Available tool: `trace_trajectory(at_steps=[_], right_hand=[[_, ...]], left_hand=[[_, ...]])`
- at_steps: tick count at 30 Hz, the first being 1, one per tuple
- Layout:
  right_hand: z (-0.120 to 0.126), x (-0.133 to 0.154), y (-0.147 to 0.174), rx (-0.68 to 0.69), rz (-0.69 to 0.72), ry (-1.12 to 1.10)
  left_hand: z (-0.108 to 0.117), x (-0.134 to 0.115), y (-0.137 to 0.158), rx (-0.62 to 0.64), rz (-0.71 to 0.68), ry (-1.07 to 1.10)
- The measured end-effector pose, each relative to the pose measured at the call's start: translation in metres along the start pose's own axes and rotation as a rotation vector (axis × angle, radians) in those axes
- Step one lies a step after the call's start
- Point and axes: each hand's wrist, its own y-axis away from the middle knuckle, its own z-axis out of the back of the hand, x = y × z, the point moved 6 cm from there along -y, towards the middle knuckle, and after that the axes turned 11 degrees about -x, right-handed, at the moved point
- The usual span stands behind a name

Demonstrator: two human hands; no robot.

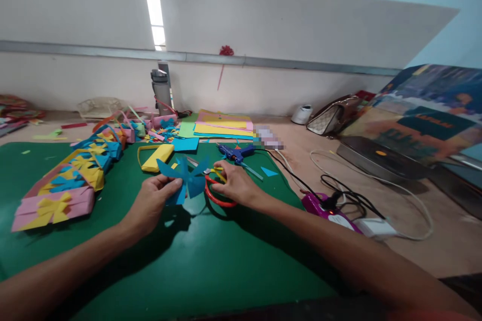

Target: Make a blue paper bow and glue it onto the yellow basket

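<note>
My left hand (152,198) pinches a blue paper flower (188,176) with spread petals between thumb and fingers, above the green mat (211,256). Close on its right, my right hand (237,183) has its thumb and fingers closed round the handles of a pair of scissors (218,200) with red and yellow grips. The blades point away to the left, partly hidden behind the flower. Just behind the scissors lies a blue glue gun (236,152). A small yellow paper basket (157,157) with a handle lies beyond my left hand.
Paper baskets with bows (54,208) stand in a row at left. Coloured paper sheets (226,123), paper scraps and a grey bottle (161,91) are at the back. On the right are a purple power strip (320,205), cables, a white adapter (376,227) and a handbag (331,116).
</note>
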Motion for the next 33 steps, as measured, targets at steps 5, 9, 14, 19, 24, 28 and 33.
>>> trace_trajectory(at_steps=[5,9,14,19,24,28,33], right_hand=[[-0.013,0.007,-0.015,0.001,0.032,0.060],[-0.003,0.015,-0.009,-0.010,0.067,-0.035],[0.008,0.016,0.017,0.063,0.061,-0.308],[0.008,0.008,0.035,0.113,-0.068,-0.658],[0.037,0.015,0.048,-0.114,0.147,-0.544],[0.052,0.025,0.069,-0.229,0.509,-0.315],[0.039,0.013,0.081,-0.176,0.668,-0.048]], left_hand=[[-0.009,0.011,0.006,0.121,0.107,0.008],[-0.010,0.012,0.008,0.114,0.139,0.012],[-0.014,0.016,0.009,0.119,0.169,-0.004],[-0.028,0.017,0.014,0.186,0.086,-0.102],[-0.040,-0.004,0.020,0.223,-0.347,-0.359],[-0.045,-0.026,0.036,0.387,-1.070,-0.551],[-0.037,-0.012,0.056,0.476,-1.714,-0.900]])
